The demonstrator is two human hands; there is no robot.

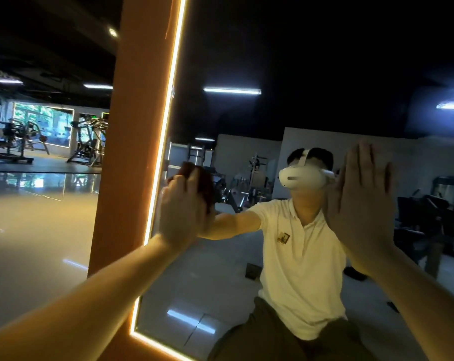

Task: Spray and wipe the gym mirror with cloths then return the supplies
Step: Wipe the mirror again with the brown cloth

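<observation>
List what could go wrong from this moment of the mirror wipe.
1. The right hand seems to lie bare and flat on the mirror, so it may leave palm prints.
2. The left hand presses the dark cloth close to the lit LED strip; a wide stroke could run off the glass onto it.

The left hand (181, 209) covers most of the cloth (189, 167); the mirror (220, 282) runs off the right edge.

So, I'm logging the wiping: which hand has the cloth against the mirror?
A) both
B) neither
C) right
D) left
D: the left hand presses a dark cloth on the mirror, while the right hand is flat with no cloth showing.
</observation>
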